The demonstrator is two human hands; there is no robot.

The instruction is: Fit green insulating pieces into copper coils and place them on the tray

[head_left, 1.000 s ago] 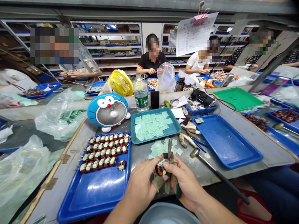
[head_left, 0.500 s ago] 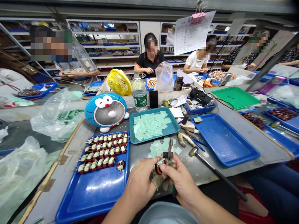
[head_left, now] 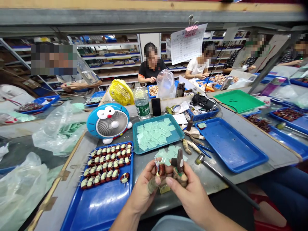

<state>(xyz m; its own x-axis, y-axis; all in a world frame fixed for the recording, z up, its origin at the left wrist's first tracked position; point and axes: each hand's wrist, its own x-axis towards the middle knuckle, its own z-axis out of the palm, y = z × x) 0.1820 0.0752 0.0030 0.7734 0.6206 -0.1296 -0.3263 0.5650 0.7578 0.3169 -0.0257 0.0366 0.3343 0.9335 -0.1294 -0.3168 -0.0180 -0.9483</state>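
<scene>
Both hands raised over near edge of smooth grey worktop (head_left: 138,165), wrists turned inward, forearms entering from below. Left hand (head_left: 146,184): palm inward, thumb and fingertips clamped on a ring-shaped coil of glossy red-brown wire (head_left: 162,170), pale wire ends pointing up. Right hand (head_left: 190,189): fingers curled round a dark brown hand tool (head_left: 180,159), head upright, lower part hidden; thumb extended toward the coil, contact cannot be told. Dull brownish covers, cloth-like, on some fingers.

Left edge of worktop: shallow blue plastic tray (head_left: 96,211), rows of similar coils in its far half, one apart by its right edge. Beyond the hands: teal plastic tray (head_left: 137,150) heaped with thin, flat pale-green squares (head_left: 154,133). Right: black-handled hammer (head_left: 226,179), rounded head on the worktop, grip past its near edge.
</scene>
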